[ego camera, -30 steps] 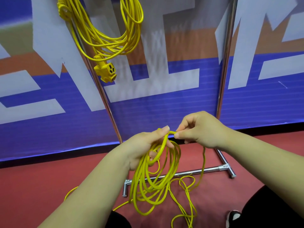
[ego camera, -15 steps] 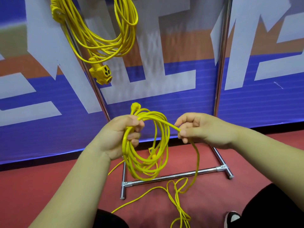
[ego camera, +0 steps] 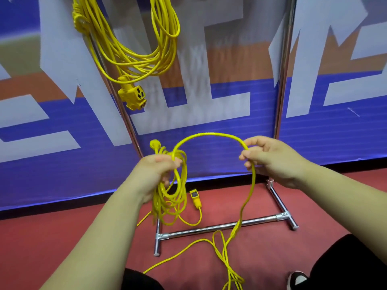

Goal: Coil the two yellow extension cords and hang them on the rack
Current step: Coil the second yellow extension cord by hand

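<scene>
The red floor (ego camera: 62, 248) bears the chrome rack (ego camera: 199, 229), which stands on 2 short feet joined by 1 crossbar. A loose yellow cord (ego camera: 232, 276) lies in tangled loops on the floor just in front of that bar. Higher up, the rack carries 1 coiled cord (ego camera: 136, 65) (its socket block (ego camera: 134, 97) dangles beside the left upright).

Indoor event-type hall, red floor (ego camera: 41, 237), big printed blue banner (ego camera: 62, 174), chrome rack (ego camera: 199, 229)
</scene>
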